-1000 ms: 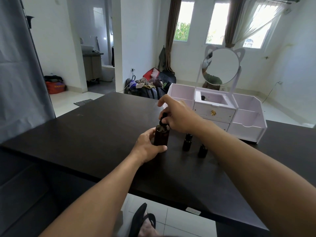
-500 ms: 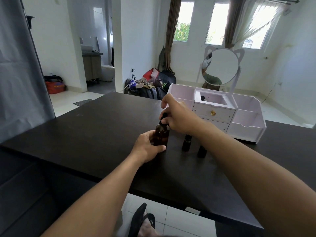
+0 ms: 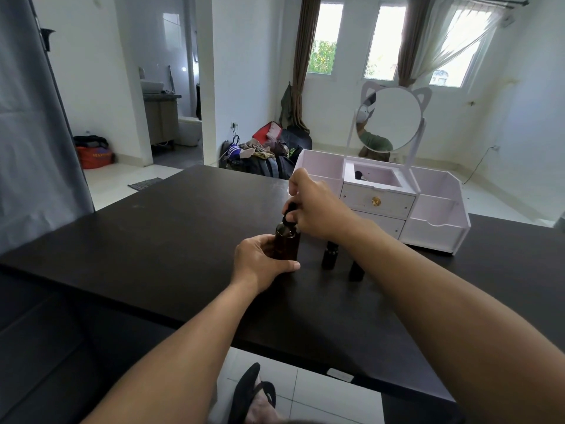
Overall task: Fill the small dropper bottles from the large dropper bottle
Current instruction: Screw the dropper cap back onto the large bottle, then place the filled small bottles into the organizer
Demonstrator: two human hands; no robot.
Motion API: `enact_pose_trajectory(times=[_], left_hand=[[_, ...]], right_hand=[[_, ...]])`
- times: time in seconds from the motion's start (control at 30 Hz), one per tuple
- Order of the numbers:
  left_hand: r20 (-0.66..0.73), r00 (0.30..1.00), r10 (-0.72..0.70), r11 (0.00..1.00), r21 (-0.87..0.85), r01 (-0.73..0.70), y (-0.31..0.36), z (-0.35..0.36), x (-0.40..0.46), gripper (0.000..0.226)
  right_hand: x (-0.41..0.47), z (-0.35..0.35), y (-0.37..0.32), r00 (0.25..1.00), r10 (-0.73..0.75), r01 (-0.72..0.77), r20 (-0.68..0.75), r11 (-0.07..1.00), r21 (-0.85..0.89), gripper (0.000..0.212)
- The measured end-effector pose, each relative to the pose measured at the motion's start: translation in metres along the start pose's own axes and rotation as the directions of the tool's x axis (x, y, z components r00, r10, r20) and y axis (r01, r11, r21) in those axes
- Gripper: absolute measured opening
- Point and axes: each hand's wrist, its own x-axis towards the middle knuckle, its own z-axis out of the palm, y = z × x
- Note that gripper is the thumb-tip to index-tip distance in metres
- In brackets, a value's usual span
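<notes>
A big brown dropper bottle [image 3: 286, 244] stands upright on a dark table [image 3: 159, 240]. The left hand [image 3: 260, 263] wraps around the bottom part of the bottle, with the thumb lying along the front near the table. The right hand [image 3: 315, 206] is above the bottle. Its fingers curl down and pinch the black dropper cap [image 3: 289, 217] on top of the bottle. The cap sits at the neck of the bottle, and it is hard to tell if it is screwed on or lifted a bit.

Just to the right of the big bottle stand two small dark dropper bottles. The first small bottle [image 3: 329, 257] is near the big one, and the second small bottle [image 3: 356, 270] is a bit further right and closer to the person. Both are partly hidden by the right arm.

Behind them on the table is a white makeup box [image 3: 434, 215] with drawers and a round mirror [image 3: 389, 117] with cat ears on top.
</notes>
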Motion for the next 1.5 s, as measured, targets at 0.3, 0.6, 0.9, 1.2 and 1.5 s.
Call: enact_pose_trajectory(times=[0.3,0.6,0.9,1.2,1.5], left_hand=[[0.003,1.000,0.004,0.999,0.038,-0.004,0.000,-0.001,0.001,0.063],[0.042,0.999,0.011,0.997,0.082,-0.015,-0.006,-0.002,0.003,0.070],[0.044,0.996,0.072,0.976,0.204,-0.079,-0.004,-0.001,0.004,0.056],[0.027,0.992,0.119,0.949,0.289,-0.122,0.008,0.012,0.020,0.058],[0.023,0.990,0.142,0.951,0.274,-0.142,0.009,0.044,0.055,0.057]], right_hand=[[-0.003,0.000,-0.001,1.000,0.009,-0.009,-0.006,1.000,-0.006,0.045],[-0.064,0.012,0.021,0.982,0.120,-0.095,-0.148,0.982,0.166,0.049],[-0.137,0.033,0.073,0.988,0.113,-0.106,0.101,0.992,-0.069,0.043],[-0.143,0.041,0.079,0.991,0.062,-0.049,0.119,0.993,-0.110,0.042],[-0.144,0.046,0.081,0.998,0.033,-0.025,0.059,0.992,-0.126,0.041]])
